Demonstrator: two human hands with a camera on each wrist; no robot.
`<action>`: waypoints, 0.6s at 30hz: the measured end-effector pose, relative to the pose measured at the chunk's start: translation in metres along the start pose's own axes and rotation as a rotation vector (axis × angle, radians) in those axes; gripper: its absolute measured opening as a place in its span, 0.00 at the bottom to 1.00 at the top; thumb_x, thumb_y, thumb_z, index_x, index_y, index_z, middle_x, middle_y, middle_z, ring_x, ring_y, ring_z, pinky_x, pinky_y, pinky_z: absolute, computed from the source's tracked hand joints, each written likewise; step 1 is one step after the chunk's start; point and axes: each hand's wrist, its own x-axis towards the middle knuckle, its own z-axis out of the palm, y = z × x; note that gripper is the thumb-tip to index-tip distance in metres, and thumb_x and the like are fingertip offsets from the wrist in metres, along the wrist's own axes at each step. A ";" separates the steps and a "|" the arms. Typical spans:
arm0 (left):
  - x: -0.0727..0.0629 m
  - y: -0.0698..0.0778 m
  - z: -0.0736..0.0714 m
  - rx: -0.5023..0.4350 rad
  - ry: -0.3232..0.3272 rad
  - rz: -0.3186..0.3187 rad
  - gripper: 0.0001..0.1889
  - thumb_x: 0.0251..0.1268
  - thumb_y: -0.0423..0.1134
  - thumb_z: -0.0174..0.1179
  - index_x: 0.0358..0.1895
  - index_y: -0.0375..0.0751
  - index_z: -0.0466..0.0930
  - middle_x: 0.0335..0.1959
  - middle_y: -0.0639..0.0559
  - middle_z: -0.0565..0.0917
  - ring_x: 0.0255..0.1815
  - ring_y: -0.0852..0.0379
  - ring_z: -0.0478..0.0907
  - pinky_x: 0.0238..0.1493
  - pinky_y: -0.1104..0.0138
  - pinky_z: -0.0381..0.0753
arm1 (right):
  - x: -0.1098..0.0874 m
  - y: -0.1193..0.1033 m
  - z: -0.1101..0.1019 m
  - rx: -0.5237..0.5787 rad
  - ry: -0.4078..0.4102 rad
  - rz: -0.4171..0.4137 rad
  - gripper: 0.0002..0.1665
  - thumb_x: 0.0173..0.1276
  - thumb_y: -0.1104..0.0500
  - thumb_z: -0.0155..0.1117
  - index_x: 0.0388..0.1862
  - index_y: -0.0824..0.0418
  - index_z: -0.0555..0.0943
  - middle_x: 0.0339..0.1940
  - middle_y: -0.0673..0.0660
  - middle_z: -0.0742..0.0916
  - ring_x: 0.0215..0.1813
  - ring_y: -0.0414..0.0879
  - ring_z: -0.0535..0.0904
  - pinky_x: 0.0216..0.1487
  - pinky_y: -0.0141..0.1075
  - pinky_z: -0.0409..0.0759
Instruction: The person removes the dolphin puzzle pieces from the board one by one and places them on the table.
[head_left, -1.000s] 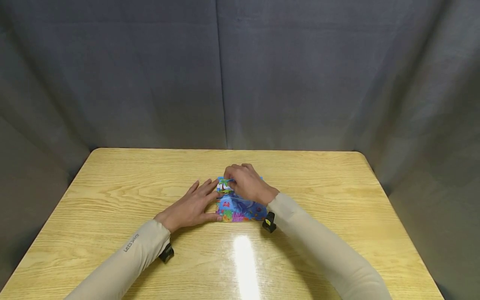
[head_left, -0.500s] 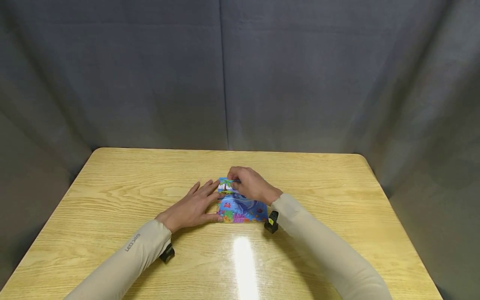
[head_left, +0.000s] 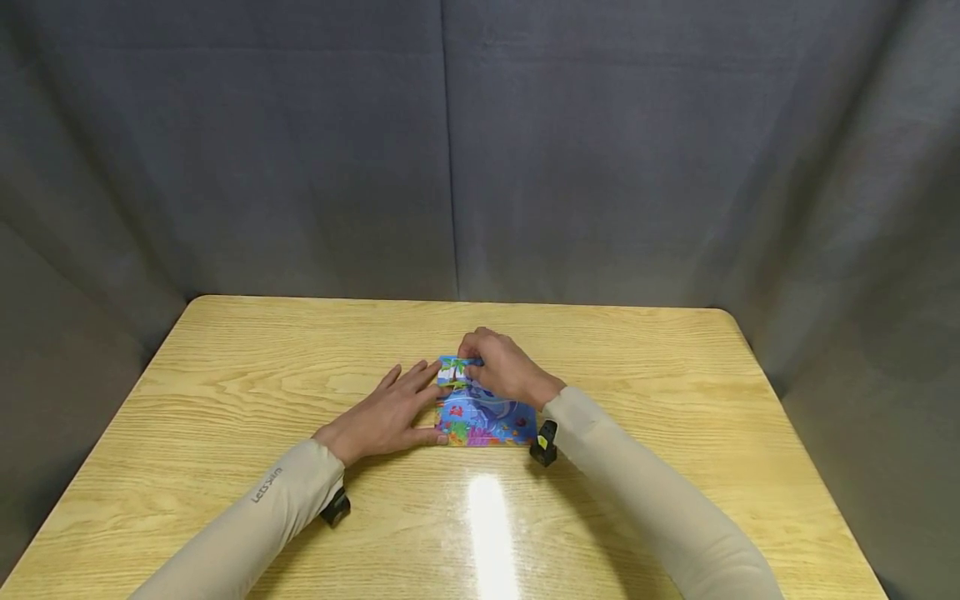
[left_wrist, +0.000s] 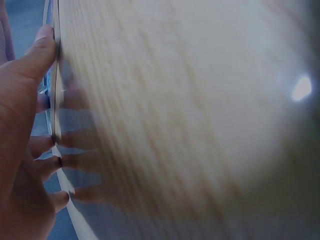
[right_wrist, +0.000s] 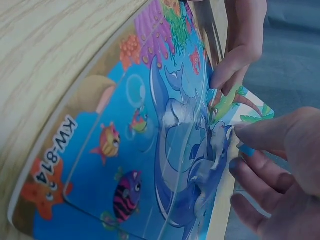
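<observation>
A sea-themed jigsaw puzzle board point(head_left: 487, 417) with dolphins, fish and coral lies flat on the table in the head view. My left hand point(head_left: 386, 417) rests at its left edge, fingers spread and fairly straight, thumb at the near corner. My right hand point(head_left: 502, 367) reaches over the far part of the board. In the right wrist view its thumb and fingers pinch the edge of a dolphin puzzle piece point(right_wrist: 217, 142) that stands tilted. Beside it shows a part with a palm tree point(right_wrist: 250, 110), close to a left finger point(right_wrist: 232, 70). The left wrist view shows the left thumb point(left_wrist: 37, 55) side-on.
The board sits in the middle of a light wood table point(head_left: 300, 350). Its border carries the print KW-814 point(right_wrist: 57, 150). A grey curtain point(head_left: 300, 167) hangs behind the table and at both sides. A bright reflection point(head_left: 491, 533) lies on the near tabletop.
My right hand has shifted slightly right, leaving more of the palm-tree part visible. The left hand stays at the board's left edge.
</observation>
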 end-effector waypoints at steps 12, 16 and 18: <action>0.000 0.000 0.001 -0.010 -0.002 0.002 0.39 0.74 0.68 0.60 0.78 0.48 0.71 0.89 0.38 0.53 0.90 0.35 0.50 0.86 0.32 0.47 | 0.002 0.000 0.000 0.027 -0.003 0.005 0.06 0.78 0.62 0.68 0.50 0.56 0.86 0.52 0.54 0.89 0.56 0.50 0.86 0.62 0.47 0.86; 0.000 0.000 0.001 -0.009 0.001 0.002 0.39 0.74 0.68 0.60 0.78 0.48 0.72 0.89 0.38 0.53 0.90 0.34 0.50 0.86 0.32 0.47 | 0.001 0.000 -0.003 0.093 -0.025 0.006 0.05 0.80 0.62 0.65 0.49 0.55 0.86 0.49 0.53 0.91 0.52 0.48 0.87 0.60 0.45 0.86; 0.000 0.000 0.001 -0.010 -0.001 0.002 0.39 0.74 0.68 0.60 0.78 0.48 0.72 0.89 0.37 0.53 0.90 0.34 0.50 0.86 0.32 0.47 | 0.000 0.000 -0.004 0.122 -0.035 -0.004 0.06 0.81 0.62 0.64 0.50 0.56 0.86 0.48 0.54 0.91 0.51 0.47 0.86 0.58 0.44 0.86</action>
